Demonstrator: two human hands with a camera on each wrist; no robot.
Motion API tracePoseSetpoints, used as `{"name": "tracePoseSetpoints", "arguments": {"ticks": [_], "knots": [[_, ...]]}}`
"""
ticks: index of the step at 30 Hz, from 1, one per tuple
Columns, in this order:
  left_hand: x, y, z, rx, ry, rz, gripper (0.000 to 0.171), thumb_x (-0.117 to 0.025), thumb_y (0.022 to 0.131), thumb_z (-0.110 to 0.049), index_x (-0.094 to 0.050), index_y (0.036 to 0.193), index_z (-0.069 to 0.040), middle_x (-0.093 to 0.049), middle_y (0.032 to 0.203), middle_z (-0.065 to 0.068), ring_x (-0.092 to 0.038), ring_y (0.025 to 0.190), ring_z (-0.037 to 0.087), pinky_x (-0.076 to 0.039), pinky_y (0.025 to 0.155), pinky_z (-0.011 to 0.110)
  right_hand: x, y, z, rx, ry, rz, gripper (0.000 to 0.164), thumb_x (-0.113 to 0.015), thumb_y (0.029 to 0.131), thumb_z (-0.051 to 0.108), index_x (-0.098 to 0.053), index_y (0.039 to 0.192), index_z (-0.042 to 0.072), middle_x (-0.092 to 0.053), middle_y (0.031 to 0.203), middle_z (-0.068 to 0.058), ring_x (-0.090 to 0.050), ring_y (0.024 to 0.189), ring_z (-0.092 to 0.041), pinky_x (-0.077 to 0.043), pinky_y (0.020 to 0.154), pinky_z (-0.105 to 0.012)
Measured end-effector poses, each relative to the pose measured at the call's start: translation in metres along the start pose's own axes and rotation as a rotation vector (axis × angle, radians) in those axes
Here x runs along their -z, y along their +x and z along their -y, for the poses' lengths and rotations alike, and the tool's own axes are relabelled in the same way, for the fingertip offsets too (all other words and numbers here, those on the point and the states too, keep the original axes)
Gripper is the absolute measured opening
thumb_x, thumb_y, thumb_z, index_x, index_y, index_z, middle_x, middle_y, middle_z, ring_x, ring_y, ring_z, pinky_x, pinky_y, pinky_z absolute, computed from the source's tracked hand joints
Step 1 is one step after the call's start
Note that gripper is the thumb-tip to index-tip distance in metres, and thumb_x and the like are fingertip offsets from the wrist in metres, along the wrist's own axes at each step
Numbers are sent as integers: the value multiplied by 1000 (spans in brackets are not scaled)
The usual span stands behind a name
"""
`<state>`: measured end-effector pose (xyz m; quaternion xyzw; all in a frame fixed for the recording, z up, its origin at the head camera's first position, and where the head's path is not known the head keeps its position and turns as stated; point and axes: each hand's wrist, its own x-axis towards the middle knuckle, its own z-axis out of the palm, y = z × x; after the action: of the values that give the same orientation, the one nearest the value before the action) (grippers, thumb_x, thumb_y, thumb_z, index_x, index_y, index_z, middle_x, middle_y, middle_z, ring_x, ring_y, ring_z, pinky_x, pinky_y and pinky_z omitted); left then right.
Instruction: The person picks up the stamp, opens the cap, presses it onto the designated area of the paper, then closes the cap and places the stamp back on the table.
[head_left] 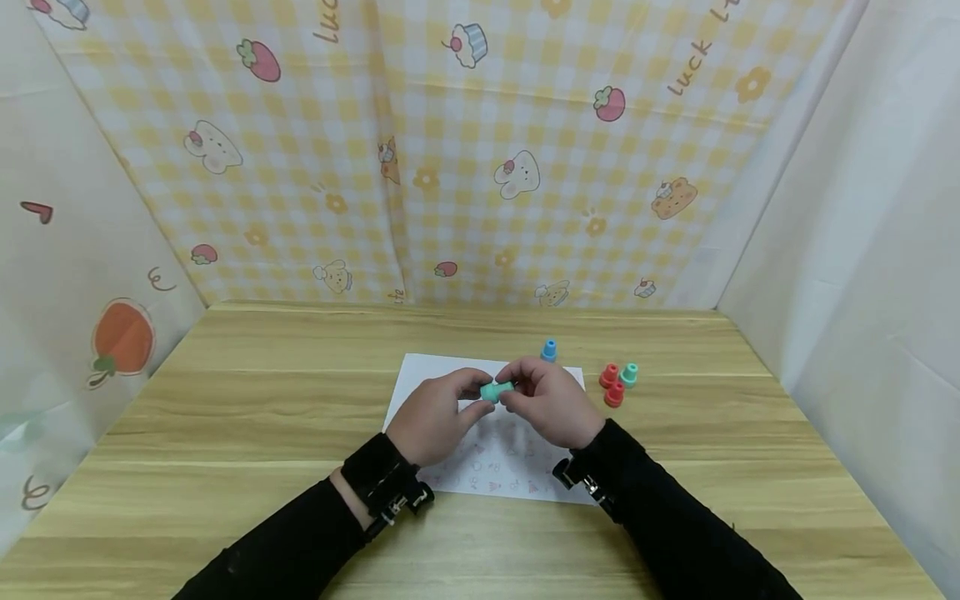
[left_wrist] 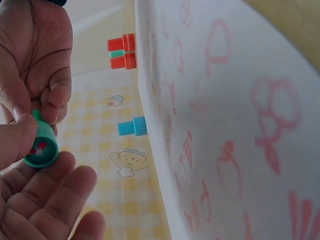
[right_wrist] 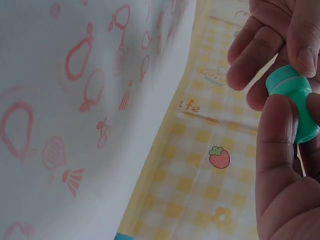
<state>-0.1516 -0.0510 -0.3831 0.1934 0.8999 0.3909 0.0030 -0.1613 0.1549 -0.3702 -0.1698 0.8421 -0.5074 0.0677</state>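
Left grip (head_left: 431, 417) and right grip (head_left: 555, 404) pinch a stamp (head_left: 495, 392), long axis roughly left-to-right, face left. Checked cloth (head_left: 465, 125) hangs beyond the desk (head_left: 262, 392).

A close, two-sided pinch

Your left forearm (head_left: 277, 542) and right forearm (head_left: 690, 525), both black-sleeved, slant inward from below. Your left hand (head_left: 431, 417) and right hand (head_left: 555, 402) face each other, nearly meeting, each pinching with bent fingers (head_left: 467, 377) and thumb (head_left: 477, 410); bare skin shows by your left wrist (head_left: 351, 498)
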Motion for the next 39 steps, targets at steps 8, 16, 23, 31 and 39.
{"name": "tracePoseSetpoints", "arguments": {"ticks": [8, 16, 23, 31, 39], "knots": [[-1, 1, 1, -21, -57, -46, 20, -76, 98, -17, -73, 118, -19, -77, 108, -8, -75, 105, 12, -58, 95, 42, -1, 1, -3, -14, 13, 31, 18, -67, 103, 10, -66, 118, 1, -71, 91, -9, -65, 80, -14, -56, 73, -27], [-4, 1, 3, -16, -87, -36, 22, -77, 97, -14, -73, 118, -19, -76, 109, -7, -75, 103, 11, -58, 97, 43, -2, 3, -5, -52, -11, 84, 22, -64, 106, 14, -70, 124, 1, -78, 103, -15, -75, 86, -24, -60, 77, -28], [-4, 0, 5, -20, -160, -39, 17, -77, 96, -11, -73, 111, -18, -77, 107, -5, -74, 101, 10, -58, 102, 46, -3, 2, -4, -56, -20, 78, 23, -61, 107, 12, -72, 124, 3, -78, 110, -10, -75, 86, -19, -61, 78, -27], [-2, 0, 5, -21, -169, -47, 15, -76, 97, -12, -72, 111, -16, -78, 108, -3, -74, 102, 11, -57, 103, 47, -3, 3, -3, -50, -2, 72, 23, -62, 106, 11, -73, 125, 4, -78, 108, -10, -72, 84, -15, -61, 80, -30], [-3, 0, 7, -33, -160, -51, 13, -75, 98, -13, -72, 110, -16, -78, 105, -2, -74, 100, 11, -56, 104, 51, -3, 2, -5, -43, 37, 84, 23, -62, 106, 10, -72, 125, 1, -77, 114, -14, -75, 92, -23, -61, 82, -28]]}}
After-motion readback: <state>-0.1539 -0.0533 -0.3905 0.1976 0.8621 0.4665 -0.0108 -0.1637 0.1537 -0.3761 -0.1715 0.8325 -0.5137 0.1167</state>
